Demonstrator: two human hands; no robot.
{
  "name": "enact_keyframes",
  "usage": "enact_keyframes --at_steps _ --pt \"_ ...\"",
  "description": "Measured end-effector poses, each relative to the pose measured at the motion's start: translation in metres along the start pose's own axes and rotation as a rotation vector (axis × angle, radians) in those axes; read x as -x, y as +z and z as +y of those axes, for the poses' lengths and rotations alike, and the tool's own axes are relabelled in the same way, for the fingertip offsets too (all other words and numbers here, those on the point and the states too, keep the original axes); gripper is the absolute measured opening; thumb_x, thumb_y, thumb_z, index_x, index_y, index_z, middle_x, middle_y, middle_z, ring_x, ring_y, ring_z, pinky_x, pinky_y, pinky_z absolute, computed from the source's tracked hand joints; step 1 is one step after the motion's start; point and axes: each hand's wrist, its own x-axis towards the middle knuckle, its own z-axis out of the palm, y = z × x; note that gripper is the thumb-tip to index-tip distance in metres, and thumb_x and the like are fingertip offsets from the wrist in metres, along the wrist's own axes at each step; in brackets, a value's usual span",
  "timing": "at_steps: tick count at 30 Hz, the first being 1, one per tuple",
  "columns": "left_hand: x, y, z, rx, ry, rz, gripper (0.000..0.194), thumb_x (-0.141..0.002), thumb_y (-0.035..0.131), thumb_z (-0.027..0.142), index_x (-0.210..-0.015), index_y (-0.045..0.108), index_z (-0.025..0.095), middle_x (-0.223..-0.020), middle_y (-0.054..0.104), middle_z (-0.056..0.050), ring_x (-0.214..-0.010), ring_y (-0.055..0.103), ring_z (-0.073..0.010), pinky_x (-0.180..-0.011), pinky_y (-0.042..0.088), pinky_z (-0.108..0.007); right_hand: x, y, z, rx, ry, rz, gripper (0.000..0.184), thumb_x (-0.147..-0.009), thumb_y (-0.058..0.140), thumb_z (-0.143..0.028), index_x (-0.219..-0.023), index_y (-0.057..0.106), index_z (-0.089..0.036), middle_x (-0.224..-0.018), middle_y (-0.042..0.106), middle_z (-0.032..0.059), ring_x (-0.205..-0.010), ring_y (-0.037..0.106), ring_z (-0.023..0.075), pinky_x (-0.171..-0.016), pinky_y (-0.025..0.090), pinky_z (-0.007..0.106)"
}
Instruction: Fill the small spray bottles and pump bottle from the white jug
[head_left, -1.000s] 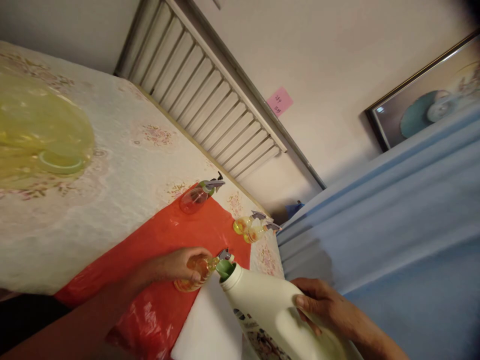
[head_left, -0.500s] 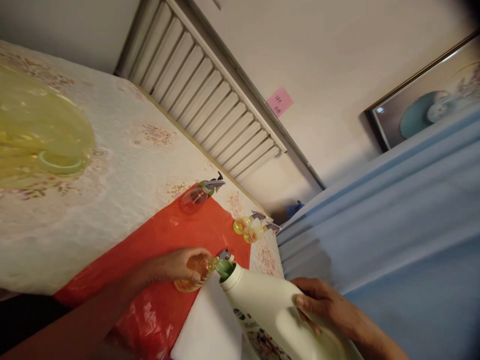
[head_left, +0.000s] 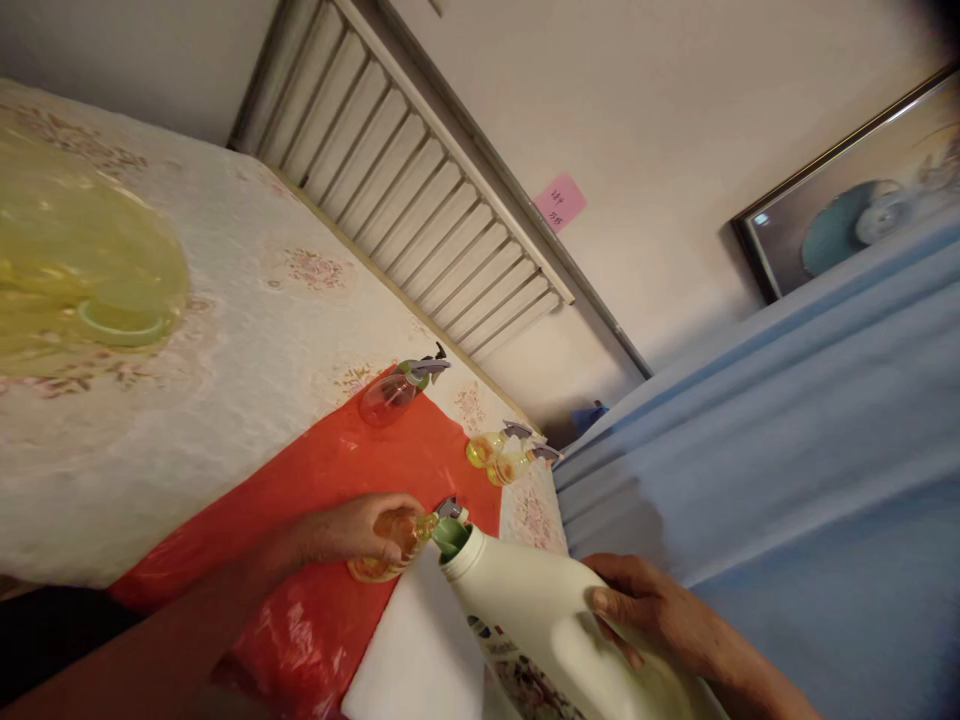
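Note:
My left hand (head_left: 367, 530) is wrapped round a small clear bottle (head_left: 405, 540) that looks yellowish over the red sheet. Its open neck meets the green spout (head_left: 450, 538) of a large cream jug (head_left: 540, 600). My right hand (head_left: 637, 610) grips that jug by its handle, holding it tilted with the mouth toward the bottle. Any liquid passing between them is too small to make out. Just behind the spout shows a grey spray head (head_left: 451, 508); what it rests on is partly hidden.
A red plastic sheet (head_left: 300, 480) lies on the flowered tablecloth (head_left: 232, 400), with a spray bottle (head_left: 390, 395) and two yellow spray bottles (head_left: 510, 465) behind. A white block (head_left: 420, 640) is beneath the jug. Left is a yellow translucent container (head_left: 90, 240); right, a blue curtain (head_left: 787, 430).
Almost nothing differs. Both hands, the bottle and the tilted jug keep the same places.

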Motion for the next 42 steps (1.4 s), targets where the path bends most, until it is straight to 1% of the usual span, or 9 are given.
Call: enact_keyframes --at_steps 6,12,16,20,28,32,38,42 --pt "-0.001 0.001 -0.003 0.004 -0.012 0.007 0.056 -0.064 0.067 0.022 -0.12 0.059 0.023 -0.119 0.07 -0.001 -0.111 0.065 -0.0275 -0.09 0.052 -0.031 0.0 -0.002 0.002 0.006 -0.001 -0.003 0.051 -0.088 0.057 -0.061 -0.089 0.064 -0.01 -0.064 0.053 -0.002 -0.047 0.042 0.0062 -0.047 0.032 0.02" --pt "0.0 0.001 0.002 0.013 -0.015 -0.002 0.055 -0.065 0.067 0.021 -0.119 0.059 0.024 -0.117 0.071 0.0 -0.112 0.064 -0.0259 -0.091 0.051 -0.03 0.001 -0.001 0.002 0.002 -0.001 -0.002 0.05 -0.089 0.058 -0.059 -0.09 0.065 -0.01 -0.065 0.053 -0.0018 -0.048 0.043 0.0063 -0.047 0.032 0.02" --pt "0.0 0.002 0.005 0.04 -0.023 -0.011 0.054 -0.065 0.066 0.02 -0.118 0.059 0.023 -0.112 0.072 0.0 -0.107 0.066 -0.0255 -0.087 0.052 -0.029 0.001 -0.001 0.002 -0.005 -0.004 -0.005 0.051 -0.089 0.058 -0.06 -0.09 0.064 -0.01 -0.064 0.053 -0.0017 -0.048 0.043 0.0062 -0.047 0.032 0.019" --pt "0.001 0.002 0.008 0.012 -0.049 0.016 0.055 -0.063 0.067 0.019 -0.118 0.059 0.022 -0.114 0.071 -0.001 -0.109 0.066 -0.0255 -0.087 0.052 -0.029 0.0 -0.001 0.0 -0.005 0.013 -0.009 0.051 -0.087 0.059 -0.061 -0.088 0.063 -0.01 -0.065 0.053 -0.0015 -0.047 0.043 0.0064 -0.046 0.032 0.02" --pt "-0.002 0.001 -0.001 0.077 -0.016 -0.013 0.054 -0.065 0.069 0.019 -0.118 0.06 0.023 -0.11 0.071 0.0 -0.104 0.067 -0.0248 -0.083 0.053 -0.028 -0.001 -0.002 0.0 0.016 0.013 -0.005 0.052 -0.087 0.058 -0.063 -0.088 0.062 -0.011 -0.064 0.053 -0.0013 -0.047 0.042 0.0067 -0.046 0.032 0.02" --pt "-0.002 0.003 0.0 0.086 -0.025 -0.004 0.054 -0.064 0.069 0.018 -0.117 0.06 0.022 -0.11 0.071 -0.001 -0.106 0.066 -0.0253 -0.084 0.053 -0.028 -0.001 -0.001 -0.001 0.017 0.009 -0.004 0.051 -0.087 0.057 -0.062 -0.084 0.061 -0.011 -0.064 0.053 -0.0013 -0.048 0.043 0.0071 -0.047 0.032 0.02" --pt "-0.001 0.003 -0.001 0.066 -0.036 0.006 0.055 -0.063 0.068 0.019 -0.117 0.06 0.022 -0.109 0.071 -0.001 -0.103 0.067 -0.0252 -0.08 0.053 -0.028 -0.001 0.0 -0.005 0.007 0.01 -0.007 0.051 -0.087 0.058 -0.062 -0.084 0.061 -0.011 -0.064 0.052 -0.0016 -0.047 0.042 0.0066 -0.046 0.031 0.02" --pt "-0.001 0.003 -0.001 0.06 -0.028 0.005 0.054 -0.064 0.069 0.02 -0.117 0.06 0.023 -0.111 0.071 -0.002 -0.104 0.067 -0.0249 -0.084 0.053 -0.029 0.001 -0.001 -0.003 0.016 0.002 -0.005 0.048 -0.088 0.057 -0.059 -0.083 0.06 -0.012 -0.064 0.053 -0.0019 -0.048 0.043 0.0065 -0.047 0.032 0.02"
